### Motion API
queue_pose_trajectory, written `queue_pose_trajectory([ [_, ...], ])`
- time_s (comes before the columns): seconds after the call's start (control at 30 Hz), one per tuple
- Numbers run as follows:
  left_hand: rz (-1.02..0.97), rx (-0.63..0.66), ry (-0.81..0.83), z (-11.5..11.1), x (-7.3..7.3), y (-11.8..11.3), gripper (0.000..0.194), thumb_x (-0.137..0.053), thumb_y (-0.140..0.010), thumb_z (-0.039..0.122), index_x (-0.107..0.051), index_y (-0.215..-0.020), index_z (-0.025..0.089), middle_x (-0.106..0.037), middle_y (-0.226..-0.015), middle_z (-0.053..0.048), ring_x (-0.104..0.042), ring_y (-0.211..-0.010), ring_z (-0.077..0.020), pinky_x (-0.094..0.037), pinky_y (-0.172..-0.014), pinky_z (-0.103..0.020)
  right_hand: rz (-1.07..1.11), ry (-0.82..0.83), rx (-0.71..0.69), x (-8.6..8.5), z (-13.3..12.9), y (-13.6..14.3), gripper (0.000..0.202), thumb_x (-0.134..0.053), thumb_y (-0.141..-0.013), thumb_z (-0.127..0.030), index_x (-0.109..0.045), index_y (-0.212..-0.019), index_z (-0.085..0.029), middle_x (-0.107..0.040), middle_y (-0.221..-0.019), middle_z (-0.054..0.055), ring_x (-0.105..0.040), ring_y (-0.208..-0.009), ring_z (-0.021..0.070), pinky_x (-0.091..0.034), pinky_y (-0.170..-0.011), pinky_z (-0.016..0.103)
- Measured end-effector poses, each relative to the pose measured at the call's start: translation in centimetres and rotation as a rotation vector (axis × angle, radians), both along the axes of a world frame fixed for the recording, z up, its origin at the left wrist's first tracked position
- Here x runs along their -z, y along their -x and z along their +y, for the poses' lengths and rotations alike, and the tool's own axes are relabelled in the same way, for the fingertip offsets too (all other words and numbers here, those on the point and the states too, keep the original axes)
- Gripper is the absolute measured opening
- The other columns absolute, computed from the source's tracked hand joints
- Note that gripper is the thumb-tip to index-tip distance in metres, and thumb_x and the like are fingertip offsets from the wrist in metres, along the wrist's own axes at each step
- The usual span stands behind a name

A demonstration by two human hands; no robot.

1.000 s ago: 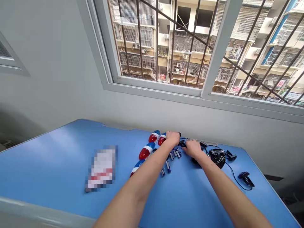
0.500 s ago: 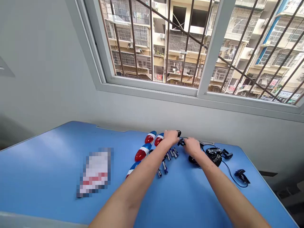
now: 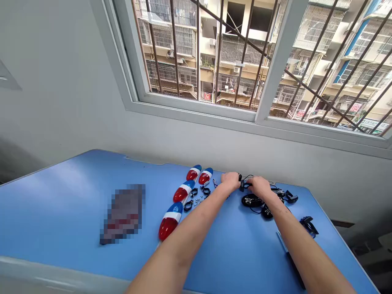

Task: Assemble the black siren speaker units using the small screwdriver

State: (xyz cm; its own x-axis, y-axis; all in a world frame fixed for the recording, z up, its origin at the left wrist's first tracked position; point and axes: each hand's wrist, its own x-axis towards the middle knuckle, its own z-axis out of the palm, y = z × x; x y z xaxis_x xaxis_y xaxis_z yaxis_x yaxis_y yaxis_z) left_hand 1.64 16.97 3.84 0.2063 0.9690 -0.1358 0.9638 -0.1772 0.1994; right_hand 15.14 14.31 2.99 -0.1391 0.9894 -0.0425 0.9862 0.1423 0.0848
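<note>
1. Left hand [image 3: 230,181] and right hand [image 3: 259,185] both pinch a small black clip [image 3: 243,185] between them.
2. Wired black units [image 3: 251,200] lie loose just under the right hand.
3. Four red-blue lamps [image 3: 183,191] left of the hands look untouched; most work remains.

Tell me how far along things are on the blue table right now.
Laid out already: four red-and-blue light housings in a row, with small clamps and screws beside them. In hand: the left hand and right hand meet at a small black part on a wire. Still untouched: the black units with cables and a black clip near the table's right edge.
</note>
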Motion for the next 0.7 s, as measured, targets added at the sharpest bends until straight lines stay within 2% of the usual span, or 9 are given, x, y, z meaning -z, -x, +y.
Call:
queue_pose_trajectory([
  [0.27, 0.016, 0.029, 0.083, -0.7, 0.1, -0.6, 0.03, -0.056, -0.092, 0.033, -0.056, -0.117, 0.017, -0.058, -0.118, -0.008, -0.06, -0.101, -0.021, -0.052, -0.084, -0.041, -0.012, 0.053, -0.028, 0.2, 0.2, -0.5, 0.024, -0.06, -0.082, -0.025, -0.069, -0.104, -0.027, -0.066, -0.11, 0.007, -0.058, -0.105, 0.0249, -0.043, -0.077, 0.03],
  [0.43, 0.01, 0.039, 0.092, -0.8, 0.2, -0.8, 0.03, -0.056, -0.092, 0.033, -0.055, -0.117, 0.017, -0.057, -0.118, -0.008, -0.059, -0.101, -0.0213, -0.052, -0.084, -0.04, 0.001, 0.053, -0.051, 0.5, 0.1, -0.8, 0.023, -0.057, -0.083, -0.025, -0.069, -0.102, -0.026, -0.066, -0.11, 0.006, -0.058, -0.104, 0.0245, -0.043, -0.075, 0.03],
  [0.7, -0.028, 0.026, 0.07, -0.6, 0.4, -0.8, 0.03, -0.056, -0.092, 0.033, -0.056, -0.117, 0.017, -0.058, -0.118, -0.008, -0.06, -0.101, -0.0213, -0.052, -0.084, -0.041, 0.046, 0.038, -0.037, -0.1, -0.5, -1.2, 0.024, -0.054, -0.084, -0.025, -0.069, -0.103, -0.025, -0.068, -0.108, 0.006, -0.059, -0.102, 0.024, -0.043, -0.073, 0.029],
])
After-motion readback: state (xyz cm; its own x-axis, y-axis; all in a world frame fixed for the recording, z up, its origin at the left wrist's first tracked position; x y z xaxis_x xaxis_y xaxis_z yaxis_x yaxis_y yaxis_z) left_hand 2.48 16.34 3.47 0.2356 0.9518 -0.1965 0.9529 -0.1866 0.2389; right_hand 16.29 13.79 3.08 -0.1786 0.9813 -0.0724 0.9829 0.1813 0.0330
